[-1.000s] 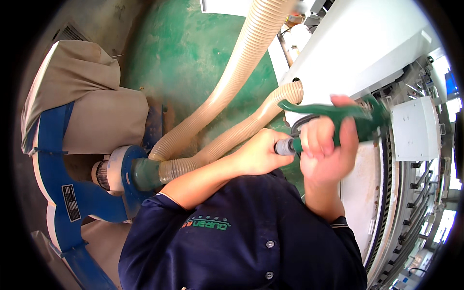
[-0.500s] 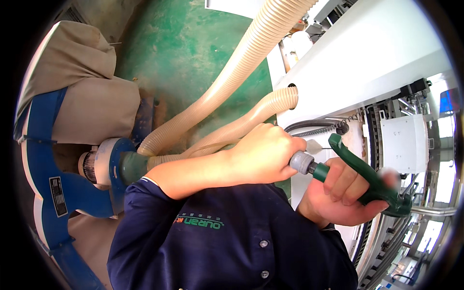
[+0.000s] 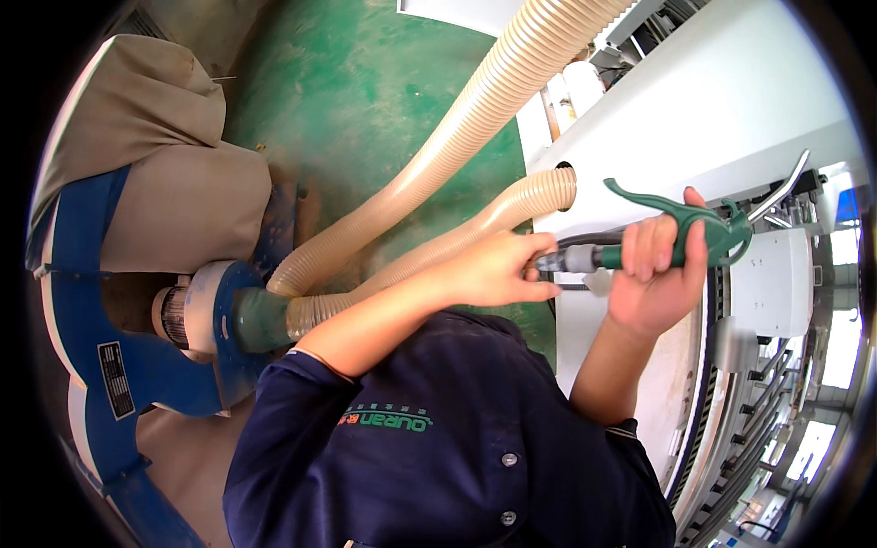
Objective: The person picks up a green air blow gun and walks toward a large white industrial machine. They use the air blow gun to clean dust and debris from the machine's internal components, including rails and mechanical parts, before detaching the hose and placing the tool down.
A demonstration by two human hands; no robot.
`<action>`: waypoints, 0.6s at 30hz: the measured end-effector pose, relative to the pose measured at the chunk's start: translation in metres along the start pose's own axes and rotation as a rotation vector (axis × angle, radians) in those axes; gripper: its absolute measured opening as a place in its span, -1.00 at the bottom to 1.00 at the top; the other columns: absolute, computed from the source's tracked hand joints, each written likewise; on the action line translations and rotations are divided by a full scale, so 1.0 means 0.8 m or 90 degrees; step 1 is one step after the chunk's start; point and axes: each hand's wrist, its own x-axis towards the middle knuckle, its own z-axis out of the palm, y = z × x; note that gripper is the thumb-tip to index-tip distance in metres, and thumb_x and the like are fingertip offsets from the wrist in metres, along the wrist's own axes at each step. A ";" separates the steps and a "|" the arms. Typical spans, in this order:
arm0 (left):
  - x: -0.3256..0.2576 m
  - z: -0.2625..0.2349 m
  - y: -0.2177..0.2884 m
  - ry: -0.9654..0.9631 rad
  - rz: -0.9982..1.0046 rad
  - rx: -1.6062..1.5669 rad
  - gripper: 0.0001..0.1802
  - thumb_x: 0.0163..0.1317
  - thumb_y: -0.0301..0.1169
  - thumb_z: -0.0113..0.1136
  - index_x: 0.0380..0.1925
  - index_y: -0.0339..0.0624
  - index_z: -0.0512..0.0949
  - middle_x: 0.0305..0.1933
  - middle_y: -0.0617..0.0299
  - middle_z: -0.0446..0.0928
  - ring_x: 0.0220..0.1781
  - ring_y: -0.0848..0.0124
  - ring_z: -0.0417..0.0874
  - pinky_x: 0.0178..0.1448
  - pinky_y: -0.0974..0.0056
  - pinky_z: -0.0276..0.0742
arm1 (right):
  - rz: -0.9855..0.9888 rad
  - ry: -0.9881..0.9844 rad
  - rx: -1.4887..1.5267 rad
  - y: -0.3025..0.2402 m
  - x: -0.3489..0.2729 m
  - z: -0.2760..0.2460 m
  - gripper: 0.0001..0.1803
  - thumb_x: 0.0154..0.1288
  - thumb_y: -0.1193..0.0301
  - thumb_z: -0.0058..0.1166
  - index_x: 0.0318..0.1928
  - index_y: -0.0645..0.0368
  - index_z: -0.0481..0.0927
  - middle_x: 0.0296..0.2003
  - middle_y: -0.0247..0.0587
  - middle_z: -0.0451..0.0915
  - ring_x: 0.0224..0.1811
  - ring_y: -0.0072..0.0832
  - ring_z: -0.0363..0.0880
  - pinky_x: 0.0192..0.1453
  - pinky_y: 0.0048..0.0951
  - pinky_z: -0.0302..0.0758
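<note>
My right hand (image 3: 653, 274) is wrapped around the handle of a green air blow gun (image 3: 703, 233). The gun lies roughly level, with its thin metal nozzle (image 3: 781, 187) pointing up to the right. My left hand (image 3: 498, 269) pinches the silver hose fitting (image 3: 575, 260) at the butt of the gun, where a black hose (image 3: 571, 240) joins it. Both hands are in front of my dark blue work shirt (image 3: 438, 457), beside a white machine housing (image 3: 722, 100).
Two beige ribbed ducts (image 3: 457, 155) run from the white machine to a blue dust collector (image 3: 210, 320) with beige cloth bags (image 3: 137, 183) on the left. The floor (image 3: 365, 82) is green. A black cable chain (image 3: 722, 438) and white boxes line the machine at right.
The air gun has swung up from pointing down-right to roughly level, nozzle up-right. My right hand rose with it. My left hand stays on the fitting.
</note>
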 end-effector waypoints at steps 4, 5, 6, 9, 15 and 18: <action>-0.069 -0.020 -0.109 -0.007 -0.133 0.049 -0.75 0.14 -0.29 0.33 -0.41 -0.21 0.50 -0.57 0.17 0.46 -0.51 0.33 0.49 -0.34 0.23 0.42 | 0.020 0.074 0.017 -0.006 0.044 -0.026 -0.67 0.54 0.33 -0.30 0.08 0.29 0.42 -0.65 -0.47 0.19 -0.69 -0.66 0.04 -0.59 -0.54 0.06; -0.096 -0.023 -0.145 0.025 -0.197 0.074 -0.74 0.14 -0.26 0.32 -0.42 -0.21 0.51 -0.54 0.13 0.51 -0.49 0.28 0.53 -0.31 0.18 0.45 | 0.029 0.082 0.024 -0.009 0.053 -0.036 -0.68 0.53 0.34 -0.28 0.07 0.29 0.42 -0.64 -0.46 0.17 -0.67 -0.65 0.03 -0.56 -0.54 0.05; -0.128 -0.024 -0.185 0.059 -0.263 0.098 -0.72 0.13 -0.22 0.30 -0.42 -0.21 0.52 -0.51 0.09 0.55 -0.46 0.22 0.57 -0.28 0.13 0.47 | 0.040 0.091 0.031 -0.012 0.062 -0.046 -0.70 0.51 0.35 -0.25 0.06 0.29 0.42 -0.63 -0.46 0.15 -0.65 -0.64 0.01 -0.54 -0.54 0.04; -0.250 -0.011 -0.322 0.124 -0.472 0.213 -0.72 0.13 -0.17 0.24 -0.34 -0.16 0.60 -0.36 0.04 0.64 -0.30 0.10 0.66 -0.17 0.05 0.53 | 0.037 0.120 -0.017 -0.025 0.079 -0.085 -0.65 0.43 0.50 -0.16 0.15 0.42 0.34 -0.54 -0.47 0.08 -0.53 -0.64 0.01 -0.43 -0.53 0.07; -0.477 0.044 -0.433 0.026 -0.882 0.309 -0.60 0.22 -0.05 0.04 -0.13 -0.04 0.65 -0.03 0.09 0.64 0.10 0.12 0.60 0.15 0.01 0.48 | -0.019 0.023 0.051 -0.110 0.143 -0.136 -0.53 0.33 0.63 -0.15 0.23 0.55 0.21 -0.49 -0.39 0.10 -0.45 -0.55 0.07 -0.34 -0.45 0.10; -0.487 0.040 -0.412 0.143 -0.932 0.229 -0.44 0.28 0.11 -0.05 -0.10 -0.10 0.65 -0.01 0.01 0.63 0.12 0.06 0.59 0.17 0.00 0.47 | -0.111 0.012 0.015 -0.129 0.179 -0.112 -0.41 0.28 0.67 -0.18 0.30 0.61 0.05 -0.44 -0.33 0.12 -0.40 -0.51 0.11 -0.22 -0.38 0.14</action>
